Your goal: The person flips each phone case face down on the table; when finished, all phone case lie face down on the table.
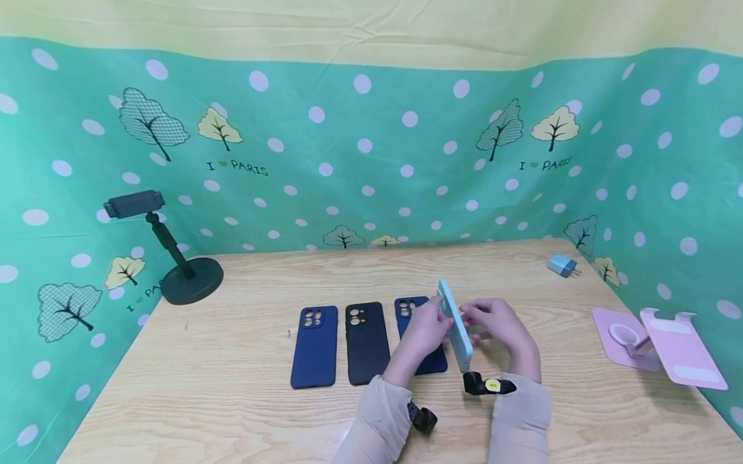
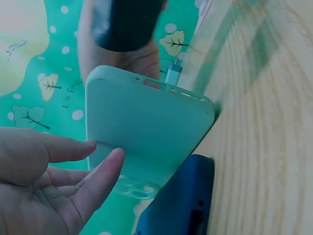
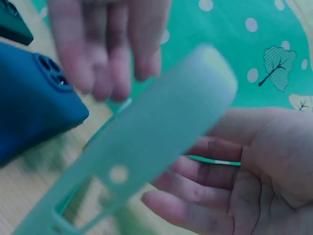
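A mint-green phone case (image 1: 456,324) stands on edge between my two hands, its lower end close to the table (image 1: 230,414). My left hand (image 1: 425,334) touches its one face with straight fingers (image 2: 100,178). My right hand (image 1: 499,324) lies against the other face, palm toward it, fingers (image 3: 205,174) relaxed behind the case (image 3: 146,147). The case (image 2: 146,127) shows its smooth back in the left wrist view. Three more cases lie flat in a row: a blue case (image 1: 314,346), a black case (image 1: 367,341) and a second blue case (image 1: 411,311), partly hidden under my left hand.
A black phone holder on a round base (image 1: 179,269) stands at the back left. A pale blue charger plug (image 1: 561,265) lies at the back right. A pink folding stand (image 1: 661,345) sits by the right edge. Green dotted cloth walls three sides.
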A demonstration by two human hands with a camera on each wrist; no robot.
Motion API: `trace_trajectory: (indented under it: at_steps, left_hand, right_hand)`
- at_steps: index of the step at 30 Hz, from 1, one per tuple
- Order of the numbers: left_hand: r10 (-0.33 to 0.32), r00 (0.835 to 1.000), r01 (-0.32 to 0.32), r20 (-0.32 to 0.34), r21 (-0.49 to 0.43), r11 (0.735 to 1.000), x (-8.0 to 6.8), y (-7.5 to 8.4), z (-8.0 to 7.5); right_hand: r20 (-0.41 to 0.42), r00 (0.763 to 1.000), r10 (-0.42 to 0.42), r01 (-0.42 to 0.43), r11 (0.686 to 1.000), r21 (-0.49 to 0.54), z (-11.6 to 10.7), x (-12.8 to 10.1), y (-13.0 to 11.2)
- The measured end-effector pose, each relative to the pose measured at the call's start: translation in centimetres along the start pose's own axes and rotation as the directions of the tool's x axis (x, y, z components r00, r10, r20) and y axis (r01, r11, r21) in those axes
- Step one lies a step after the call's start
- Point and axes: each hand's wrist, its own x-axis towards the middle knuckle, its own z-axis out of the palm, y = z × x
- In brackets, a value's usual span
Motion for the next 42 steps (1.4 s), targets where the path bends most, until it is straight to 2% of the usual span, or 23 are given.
trace_trajectory:
  at_steps: [3,12,21,28,36,42]
  left_hand:
    - [-0.008,1.000,0.008,0.020,-0.001,1.000,0.0,-0.2,0.3]
    - [-0.022,0.999,0.020,0.043,0.040,0.999,0.2,-0.8,1.1]
    - [-0.035,0.997,0.028,0.072,0.098,0.995,0.3,-1.3,1.4]
    - [-0.046,0.996,0.032,0.075,0.172,0.985,0.3,-1.3,1.6]
    - [-0.012,0.997,-0.005,0.075,0.224,0.974,0.3,-1.3,1.7]
    - [-0.006,0.997,-0.012,0.073,0.234,0.972,0.2,-1.3,1.8]
  right_hand:
    - [0.015,1.000,-0.005,0.005,1.000,0.007,0.0,0.0,-0.4]
    - [0.023,1.000,-0.019,0.020,0.998,-0.055,-0.1,-0.3,-0.8]
    - [-0.003,1.000,0.029,-0.029,0.998,-0.050,-0.7,-0.9,-0.5]
    - [-0.058,0.993,0.108,-0.111,0.992,-0.059,-1.6,-1.3,0.8]
    - [-0.142,0.982,0.127,-0.156,0.963,-0.219,-1.9,-1.2,2.5]
    - [-0.192,0.967,0.168,-0.210,0.951,-0.225,-1.5,-0.7,3.1]
